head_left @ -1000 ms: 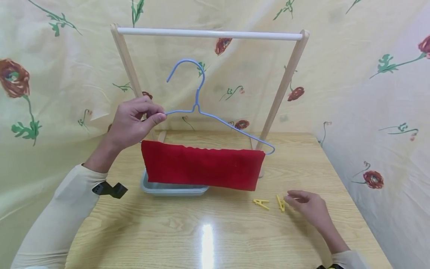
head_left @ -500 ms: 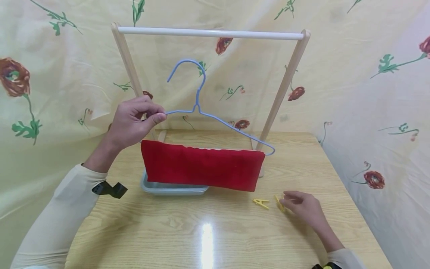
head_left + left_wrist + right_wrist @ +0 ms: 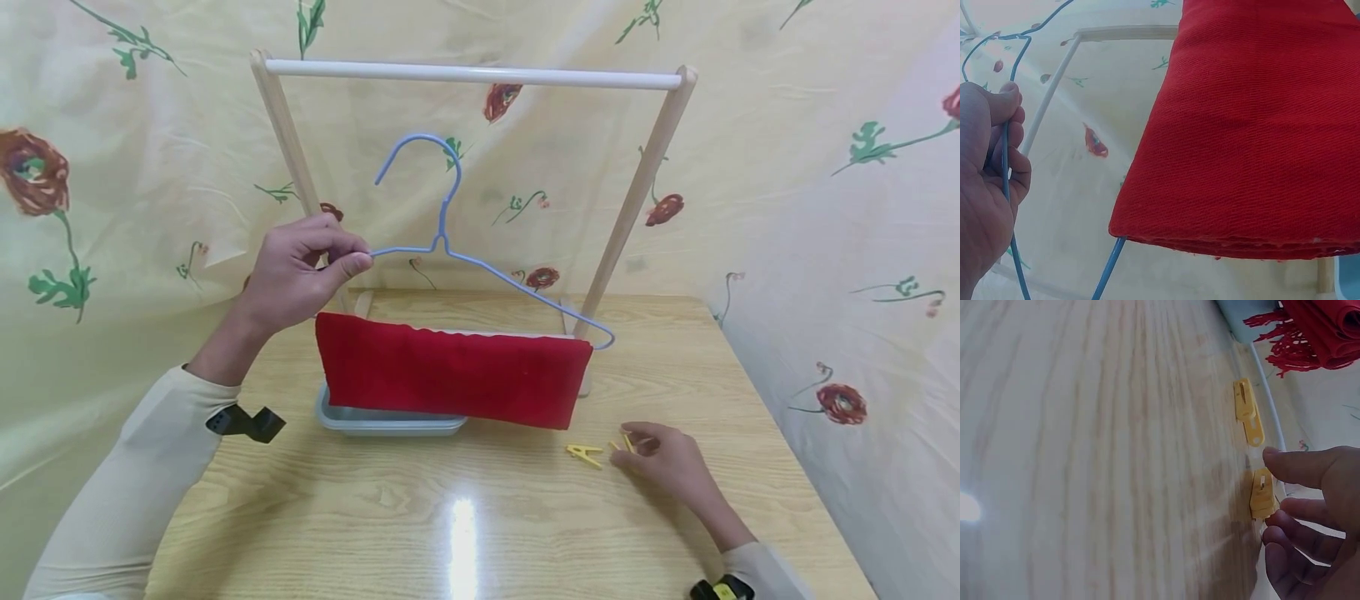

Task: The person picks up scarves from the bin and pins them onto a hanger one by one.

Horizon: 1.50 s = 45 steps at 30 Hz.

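My left hand (image 3: 303, 271) pinches the left shoulder of a blue wire hanger (image 3: 487, 268) and holds it up above the table. Over the hanger's lower bar lies a folded red fringed scarf (image 3: 453, 371), which also fills much of the left wrist view (image 3: 1254, 137). At the right, my right hand (image 3: 663, 462) is low over the table, thumb and fingers apart around a yellow clothespin (image 3: 1262, 495). Whether they touch it is hard to tell. A second yellow clothespin (image 3: 583, 454) lies just left of that hand.
Behind the hanger stands a rack with a white rail (image 3: 472, 73) and wooden posts (image 3: 637, 200). A light blue tray (image 3: 393, 427) sits under the scarf, partly hidden by it. The wooden table (image 3: 360, 517) meets a flowered curtain at the back and sides.
My right hand has moved a little to the left, bringing thumb and fingers around the right-hand clothespin. The left hand, hanger and scarf have stayed nearly still.
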Available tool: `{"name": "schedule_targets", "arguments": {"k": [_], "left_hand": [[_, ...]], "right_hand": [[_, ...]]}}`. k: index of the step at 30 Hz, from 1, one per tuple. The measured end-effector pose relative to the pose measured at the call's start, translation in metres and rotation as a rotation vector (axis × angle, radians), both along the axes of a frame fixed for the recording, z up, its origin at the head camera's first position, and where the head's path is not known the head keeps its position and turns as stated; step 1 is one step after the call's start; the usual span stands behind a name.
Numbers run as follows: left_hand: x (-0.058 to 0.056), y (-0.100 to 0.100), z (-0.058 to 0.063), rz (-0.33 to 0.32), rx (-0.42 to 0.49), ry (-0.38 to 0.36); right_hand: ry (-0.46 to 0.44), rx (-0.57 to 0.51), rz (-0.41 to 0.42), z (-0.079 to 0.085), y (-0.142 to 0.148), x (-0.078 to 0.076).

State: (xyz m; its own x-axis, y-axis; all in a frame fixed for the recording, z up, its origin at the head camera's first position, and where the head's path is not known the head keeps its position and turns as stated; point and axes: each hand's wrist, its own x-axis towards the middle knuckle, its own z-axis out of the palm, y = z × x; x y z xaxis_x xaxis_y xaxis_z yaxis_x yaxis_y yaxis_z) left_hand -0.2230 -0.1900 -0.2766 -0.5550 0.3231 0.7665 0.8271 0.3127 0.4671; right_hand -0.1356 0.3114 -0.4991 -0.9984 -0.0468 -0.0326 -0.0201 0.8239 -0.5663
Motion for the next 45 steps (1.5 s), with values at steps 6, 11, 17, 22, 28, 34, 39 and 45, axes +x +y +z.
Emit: {"name": "schedule_targets", "arguments": {"k": [6,11,17,22,28,34,39,45], "left_hand": [[0.001,0.000,0.000,0.009,-0.006,-0.011],[0.001,0.000,0.000,0.010,-0.006,-0.018],[-0.001,-0.002,0.000,0.000,-0.002,-0.023],[-0.002,-0.002,-0.001,-0.001,-0.003,-0.014],[-0.004,-0.002,-0.001,-0.004,0.008,-0.017],[-0.003,-0.002,0.001,0.011,0.011,-0.026],[-0.003,-0.001,0.003,0.022,0.013,-0.049],[-0.002,0.000,0.003,0.023,0.015,-0.094]], "right_hand": [[0.020,0.064,0.042,0.000,-0.001,-0.003],[0.050,0.099,0.074,0.001,-0.002,-0.003],[0.051,0.095,0.116,0.009,0.000,-0.004],[0.074,0.054,0.137,0.026,0.000,-0.003],[0.203,0.038,0.165,0.049,0.000,-0.004],[0.351,0.017,0.156,0.081,-0.006,-0.005],[0.411,-0.020,0.145,0.108,-0.017,-0.006],[0.472,-0.070,0.186,0.137,-0.033,-0.005]]}}
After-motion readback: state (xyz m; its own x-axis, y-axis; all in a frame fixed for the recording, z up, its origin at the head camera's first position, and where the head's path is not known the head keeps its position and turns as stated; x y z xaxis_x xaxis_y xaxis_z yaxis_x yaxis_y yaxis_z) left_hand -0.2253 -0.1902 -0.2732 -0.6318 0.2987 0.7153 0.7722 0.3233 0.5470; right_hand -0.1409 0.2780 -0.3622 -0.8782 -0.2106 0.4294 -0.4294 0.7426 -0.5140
